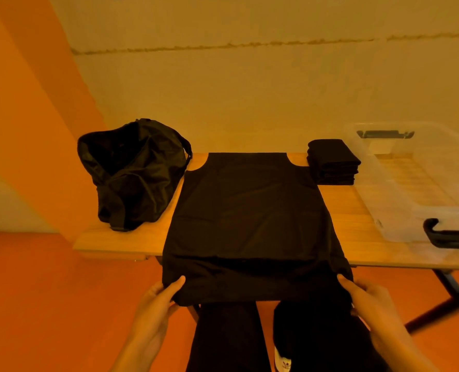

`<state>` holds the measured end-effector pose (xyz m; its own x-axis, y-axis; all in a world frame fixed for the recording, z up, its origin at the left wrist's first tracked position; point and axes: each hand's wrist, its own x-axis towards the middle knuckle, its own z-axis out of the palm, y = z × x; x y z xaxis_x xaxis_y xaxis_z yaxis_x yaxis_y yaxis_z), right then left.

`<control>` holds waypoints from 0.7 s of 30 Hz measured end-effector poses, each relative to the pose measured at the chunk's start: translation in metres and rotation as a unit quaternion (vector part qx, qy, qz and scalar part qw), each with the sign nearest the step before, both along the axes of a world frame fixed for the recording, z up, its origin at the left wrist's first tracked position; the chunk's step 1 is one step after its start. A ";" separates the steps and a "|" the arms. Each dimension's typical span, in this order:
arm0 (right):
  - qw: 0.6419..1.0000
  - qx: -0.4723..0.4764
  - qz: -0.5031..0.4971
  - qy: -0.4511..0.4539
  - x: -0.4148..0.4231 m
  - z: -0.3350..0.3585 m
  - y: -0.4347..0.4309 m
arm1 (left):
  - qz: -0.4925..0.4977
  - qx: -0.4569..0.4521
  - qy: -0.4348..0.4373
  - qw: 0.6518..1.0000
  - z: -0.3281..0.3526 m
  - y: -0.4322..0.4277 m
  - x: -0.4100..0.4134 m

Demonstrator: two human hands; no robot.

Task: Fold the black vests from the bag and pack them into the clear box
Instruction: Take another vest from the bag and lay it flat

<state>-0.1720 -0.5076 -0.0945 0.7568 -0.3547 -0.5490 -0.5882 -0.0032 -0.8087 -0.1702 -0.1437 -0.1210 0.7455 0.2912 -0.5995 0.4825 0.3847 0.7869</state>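
Black vest [249,210] lies flat on the table [357,232]; left hand [158,299] and right hand [368,299] each pinch a hem corner hanging over the near edge.

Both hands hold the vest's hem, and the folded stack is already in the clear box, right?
No. The head view shows the stack on the table beside the box, not in it. The left hand and right hand do hold the hem of the vest.
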 end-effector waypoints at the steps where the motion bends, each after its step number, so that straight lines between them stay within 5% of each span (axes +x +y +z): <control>1: 1.000 0.001 0.004 -0.002 0.000 0.001 0.000 | 0.002 -0.009 -0.005 1.000 0.000 0.001 0.000; 4: 1.000 -0.002 0.002 -0.008 0.001 -0.001 -0.003 | -0.003 -0.006 -0.011 1.000 0.005 0.003 0.000; 14: 0.999 0.012 -0.037 -0.029 -0.021 -0.008 -0.015 | -0.019 0.285 -0.096 0.954 0.003 0.016 -0.030; 21: 0.991 -0.032 -0.015 -0.129 -0.042 -0.022 -0.018 | -0.019 0.246 -0.197 0.949 -0.011 0.021 -0.046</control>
<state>-0.2139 -0.5259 -0.1163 0.8580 -0.4070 -0.3134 -0.3618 -0.0458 -0.9311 -0.2162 -0.1224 -0.1316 0.8987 0.4329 -0.0700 0.1195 -0.0883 0.9889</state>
